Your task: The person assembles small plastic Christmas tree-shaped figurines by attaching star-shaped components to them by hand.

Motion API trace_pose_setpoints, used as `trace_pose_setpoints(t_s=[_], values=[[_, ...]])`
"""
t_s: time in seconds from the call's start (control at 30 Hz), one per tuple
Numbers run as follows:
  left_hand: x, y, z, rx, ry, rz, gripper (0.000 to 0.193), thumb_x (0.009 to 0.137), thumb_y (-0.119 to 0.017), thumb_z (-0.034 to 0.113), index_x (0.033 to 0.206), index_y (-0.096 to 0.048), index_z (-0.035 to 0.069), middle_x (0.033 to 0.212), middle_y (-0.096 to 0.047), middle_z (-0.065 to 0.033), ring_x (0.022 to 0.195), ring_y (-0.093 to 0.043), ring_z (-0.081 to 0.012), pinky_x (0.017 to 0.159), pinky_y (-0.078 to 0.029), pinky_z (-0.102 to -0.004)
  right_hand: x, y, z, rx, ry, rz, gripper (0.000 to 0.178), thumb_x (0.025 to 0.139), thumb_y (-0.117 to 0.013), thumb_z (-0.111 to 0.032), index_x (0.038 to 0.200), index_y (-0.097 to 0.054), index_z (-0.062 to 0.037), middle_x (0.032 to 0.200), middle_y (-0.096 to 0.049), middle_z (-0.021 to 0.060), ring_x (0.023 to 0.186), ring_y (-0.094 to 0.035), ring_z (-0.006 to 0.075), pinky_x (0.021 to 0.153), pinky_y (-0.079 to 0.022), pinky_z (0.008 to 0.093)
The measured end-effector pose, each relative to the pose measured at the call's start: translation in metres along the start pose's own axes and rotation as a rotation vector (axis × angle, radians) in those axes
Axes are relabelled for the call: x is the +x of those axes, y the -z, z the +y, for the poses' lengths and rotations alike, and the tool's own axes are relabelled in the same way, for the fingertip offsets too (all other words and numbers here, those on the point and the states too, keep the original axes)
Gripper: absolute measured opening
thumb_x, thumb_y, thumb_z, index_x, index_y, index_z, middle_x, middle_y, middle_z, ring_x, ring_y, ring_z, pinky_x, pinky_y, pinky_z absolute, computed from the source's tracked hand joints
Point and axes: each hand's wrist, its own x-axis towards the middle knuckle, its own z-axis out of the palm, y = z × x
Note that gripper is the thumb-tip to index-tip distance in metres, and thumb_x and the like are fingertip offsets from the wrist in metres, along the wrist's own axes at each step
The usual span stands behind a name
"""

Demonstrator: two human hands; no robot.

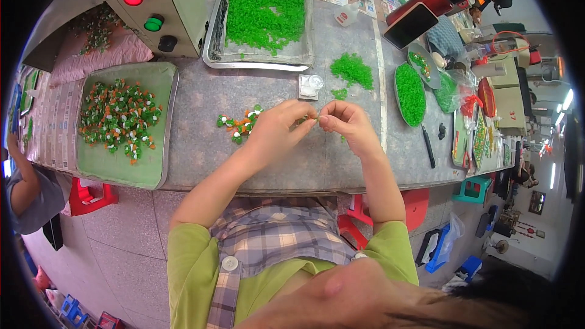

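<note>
My left hand (280,127) and my right hand (345,123) meet over the grey table (201,158), fingertips pinched together on a small green plastic piece (312,119). Just left of my left hand lies a small heap of green, orange and white assembled pieces (239,123). Beyond my hands sit a loose pile of green pieces (351,69) and a small clear cup on a white square (310,84).
A metal tray of green pieces (265,7) stands at the back. Another tray with green, orange and white pieces (119,120) lies at the left. An oval dish of green pieces (410,92), a black pen (428,145), a machine with red and green buttons (146,6), another person (27,186) at far left.
</note>
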Motion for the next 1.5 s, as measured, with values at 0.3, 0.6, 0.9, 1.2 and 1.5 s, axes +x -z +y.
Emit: trace_pose_setpoints(t_s=[0.3,0.6,0.9,1.2,1.5], values=[[0.003,0.003,-0.014,-0.421,0.199,0.083,0.021,0.081,-0.057,0.015,0.100,-0.057,0.006,0.079,-0.052,0.0004,0.070,-0.049,-0.0091,0.062,-0.041,-0.0227,0.038,0.022,-0.013,-0.471,0.134,0.223,0.011,0.077,-0.061,-0.012,0.077,-0.055,-0.0031,0.066,-0.051,-0.0040,0.060,-0.044,0.0030,0.055,-0.035,0.0177],[0.004,0.014,-0.011,-0.738,0.341,0.008,0.035,0.082,-0.057,0.013,0.116,-0.049,0.007,0.090,-0.054,0.0005,0.078,-0.049,-0.0055,0.069,-0.043,-0.0208,0.048,0.015,-0.014,-0.812,0.181,0.266,0.012,0.076,-0.061,-0.012,0.075,-0.056,-0.0010,0.061,-0.053,-0.0024,0.055,-0.045,0.0033,0.050,-0.036,0.0193],[0.004,0.014,-0.007,-0.720,0.369,0.029,0.040,0.074,-0.068,0.010,0.109,-0.049,0.004,0.087,-0.057,-0.0009,0.073,-0.052,-0.0059,0.065,-0.044,-0.0204,0.042,0.013,-0.021,-0.910,0.176,0.309,0.014,0.070,-0.061,-0.015,0.075,-0.057,-0.0018,0.067,-0.057,0.0078,0.058,-0.053,0.0178,0.056,-0.042,0.0294],[0.001,0.002,-0.013,-0.632,0.296,0.079,0.053,0.070,-0.070,0.008,0.113,-0.038,0.004,0.081,-0.060,-0.0053,0.069,-0.054,-0.0069,0.063,-0.044,-0.0207,0.021,-0.004,-0.036,-0.243,0.117,0.144,0.012,0.078,-0.060,-0.011,0.079,-0.056,-0.0007,0.074,-0.058,-0.0001,0.064,-0.050,0.0043,0.056,-0.040,0.0189],[0.001,0.005,-0.010,-0.831,0.320,0.016,0.038,0.073,-0.066,0.007,0.107,-0.048,0.004,0.080,-0.058,-0.0031,0.069,-0.054,-0.0068,0.063,-0.044,-0.0212,0.013,-0.016,-0.025,-0.015,0.138,-0.003,0.006,0.080,-0.057,-0.007,0.078,-0.054,-0.0019,0.094,-0.057,0.0074,0.070,-0.051,0.0064,0.063,-0.041,0.0199]])
